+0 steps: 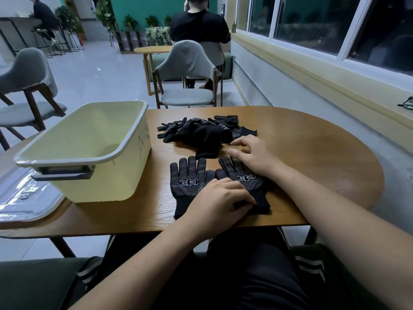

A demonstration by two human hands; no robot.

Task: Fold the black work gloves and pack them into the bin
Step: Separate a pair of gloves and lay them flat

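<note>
Two black dotted work gloves lie flat, palm side up, near the table's front edge: the left glove (187, 182) and the right glove (243, 179) side by side. My left hand (220, 200) rests across their cuffs, its fingers pinching the right glove's cuff. My right hand (253, 156) lies on that glove's fingers with its own fingers spread. Behind them sits a loose pile of black gloves (205, 130). A pale yellow bin (89, 151), empty, stands at the table's left.
The wooden table (312, 157) curves away on the right. A clear plastic lid (24, 198) lies left of the bin. Grey chairs (190, 74) stand beyond the table, and a seated person (199, 25) has their back turned. Glasses (406, 102) rest on the window ledge.
</note>
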